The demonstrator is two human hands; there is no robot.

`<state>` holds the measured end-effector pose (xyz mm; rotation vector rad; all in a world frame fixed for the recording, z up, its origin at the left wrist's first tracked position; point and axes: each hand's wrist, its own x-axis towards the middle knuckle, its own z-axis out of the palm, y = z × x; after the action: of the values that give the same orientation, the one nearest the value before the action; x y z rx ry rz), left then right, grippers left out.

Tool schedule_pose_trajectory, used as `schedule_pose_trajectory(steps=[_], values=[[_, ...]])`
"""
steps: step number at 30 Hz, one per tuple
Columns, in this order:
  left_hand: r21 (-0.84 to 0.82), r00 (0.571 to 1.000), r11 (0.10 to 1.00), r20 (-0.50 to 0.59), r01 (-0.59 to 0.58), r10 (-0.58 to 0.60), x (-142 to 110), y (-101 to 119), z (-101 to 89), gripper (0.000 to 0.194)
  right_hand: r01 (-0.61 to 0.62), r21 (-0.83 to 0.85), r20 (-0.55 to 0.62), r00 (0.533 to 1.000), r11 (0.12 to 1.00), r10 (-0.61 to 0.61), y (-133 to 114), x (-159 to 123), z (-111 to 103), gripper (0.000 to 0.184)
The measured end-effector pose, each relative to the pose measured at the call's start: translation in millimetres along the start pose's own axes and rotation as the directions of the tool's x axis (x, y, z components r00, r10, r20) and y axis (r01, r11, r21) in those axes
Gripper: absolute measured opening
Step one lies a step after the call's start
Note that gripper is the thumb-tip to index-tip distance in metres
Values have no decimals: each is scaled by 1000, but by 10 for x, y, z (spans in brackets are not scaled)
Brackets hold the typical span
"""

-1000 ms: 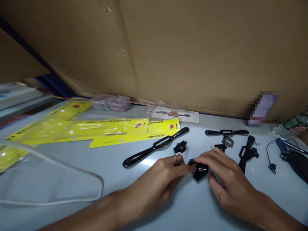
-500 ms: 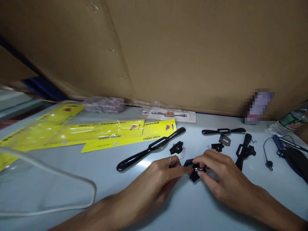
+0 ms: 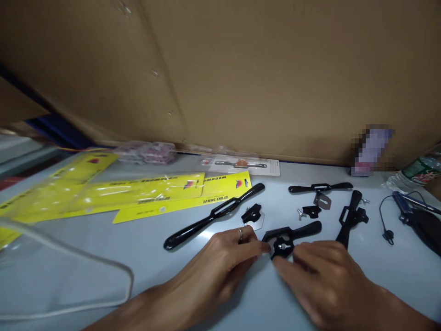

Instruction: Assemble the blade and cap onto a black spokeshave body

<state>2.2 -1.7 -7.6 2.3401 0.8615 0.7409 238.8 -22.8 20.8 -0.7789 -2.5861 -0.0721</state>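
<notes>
A black spokeshave (image 3: 292, 234) lies on the pale table (image 3: 172, 276) in front of me, its right handle pointing up and right. My left hand (image 3: 223, 257), with a ring on one finger, pinches its left end. My right hand (image 3: 320, 280) is below it, fingers together and pressed against the lower edge of its middle, where a small silver screw shows. Just beyond my left hand a small black cap (image 3: 251, 214) rests on a metal blade.
Another black spokeshave body (image 3: 213, 215) lies to the left and two more (image 3: 320, 187) (image 3: 349, 216) to the right, with a blade (image 3: 322, 201) and cap (image 3: 311, 211) between. Yellow packaging cards (image 3: 165, 195), a white cable (image 3: 86, 257), a bottle (image 3: 418, 172) and a cardboard wall (image 3: 241, 78) surround them.
My right hand has drawn back toward me from on top of the spokeshave, which uncovers its right handle. My left hand keeps its pinch on the left end.
</notes>
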Motion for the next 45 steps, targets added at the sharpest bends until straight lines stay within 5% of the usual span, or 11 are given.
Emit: schedule_pose_trajectory(steps=[5, 16, 28, 36, 40, 45], values=[[-25, 1000, 1000, -10, -3, 3, -6, -3, -13, 37, 91, -68, 87, 993, 994, -85, -40, -7, 65, 27], [-8, 1000, 1000, 0, 8, -8, -3, -1, -16, 35, -235, -145, 100, 963, 961, 250, 69, -43, -28, 26], [-34, 1000, 999, 6, 20, -20, 18, -2, -19, 37, -371, -41, 178, 911, 928, 372, -12, -12, 5, 14], [-8, 1000, 1000, -3, 8, -8, 10, 17, -31, 35, -471, 75, 116, 880, 879, 461, 160, -18, -103, 28], [-11, 1000, 1000, -7, 4, -4, 7, 5, -23, 37, -413, 165, 179, 906, 896, 385, 210, -6, -70, 30], [-24, 1000, 999, -2, 29, -29, 9, -5, -24, 34, -488, 127, 228, 862, 864, 453, 158, 11, 18, 28]])
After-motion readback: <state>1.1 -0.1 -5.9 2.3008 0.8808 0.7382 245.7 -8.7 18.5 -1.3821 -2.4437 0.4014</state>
